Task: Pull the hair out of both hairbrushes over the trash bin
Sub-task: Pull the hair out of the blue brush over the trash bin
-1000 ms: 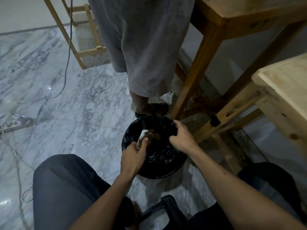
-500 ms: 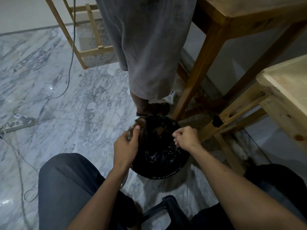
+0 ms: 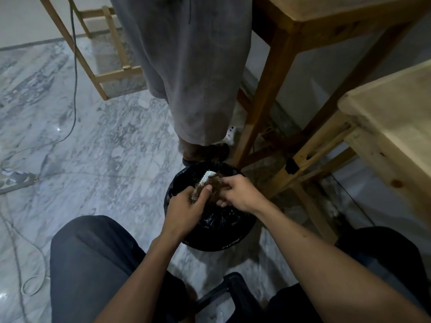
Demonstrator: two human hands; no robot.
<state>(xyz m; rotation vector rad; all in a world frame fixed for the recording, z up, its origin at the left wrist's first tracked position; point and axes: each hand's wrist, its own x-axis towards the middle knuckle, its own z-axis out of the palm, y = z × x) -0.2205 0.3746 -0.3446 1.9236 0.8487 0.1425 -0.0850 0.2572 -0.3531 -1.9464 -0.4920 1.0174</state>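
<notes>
A small round trash bin [image 3: 224, 241] lined with a black bag stands on the marble floor between my knees. Over it my left hand [image 3: 184, 210] grips a pale hairbrush [image 3: 206, 179] whose bristled head points away from me. Brown hair [image 3: 215, 186] is matted in the bristles. My right hand [image 3: 240, 194] is closed beside the brush head, its fingertips pinching into that hair. No second hairbrush shows in this view.
A person in grey clothing [image 3: 193, 66] and a dark sandal stands just behind the bin. Wooden table legs [image 3: 263, 94] and a pale wooden table [image 3: 391, 127] crowd the right. A cable and power strip [image 3: 16, 180] lie on the floor at left.
My right hand has moved left from the bin's right rim onto the brush's hair. The left hand has brought the brush back from the left rim to over the bin's middle.
</notes>
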